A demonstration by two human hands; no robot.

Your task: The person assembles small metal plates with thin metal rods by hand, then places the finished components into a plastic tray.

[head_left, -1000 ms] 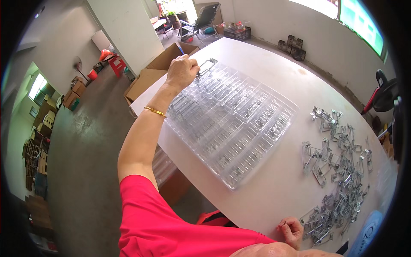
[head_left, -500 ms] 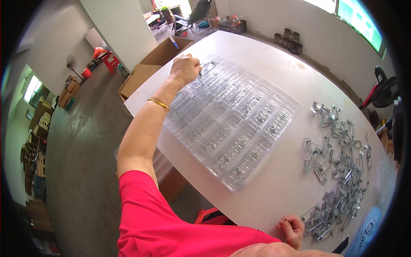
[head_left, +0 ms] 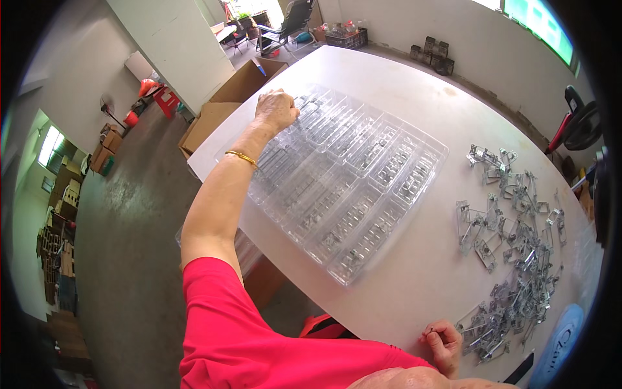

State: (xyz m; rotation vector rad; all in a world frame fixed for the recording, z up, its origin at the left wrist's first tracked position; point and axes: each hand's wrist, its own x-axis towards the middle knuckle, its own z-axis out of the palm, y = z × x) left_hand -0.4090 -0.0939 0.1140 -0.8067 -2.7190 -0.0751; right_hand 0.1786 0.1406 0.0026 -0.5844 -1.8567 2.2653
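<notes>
A clear plastic tray (head_left: 395,204) with long compartments lies on the white table, and rows of small metal parts fill many of them. My left hand (head_left: 277,109), with a gold bangle at the wrist, reaches to the tray's far left end. Its fingers are curled closed there, and what they grip is hidden under the hand. Near the table's front edge, my right hand (head_left: 444,343) has its thumb and fingers pressed together; anything between them is too small to name. A loose pile of metal frame-like parts (head_left: 518,279) spreads just beyond it on the right.
Open cardboard boxes (head_left: 214,117) stand against the table's far left side. A blue printed object (head_left: 562,340) lies at the right edge. More clear plastic (head_left: 246,249) shows below the left table edge. A folding chair (head_left: 291,24) stands at the back.
The whole view has shifted a little. My left hand has come slightly nearer along the tray's far left end, still closed. My right hand looks unchanged.
</notes>
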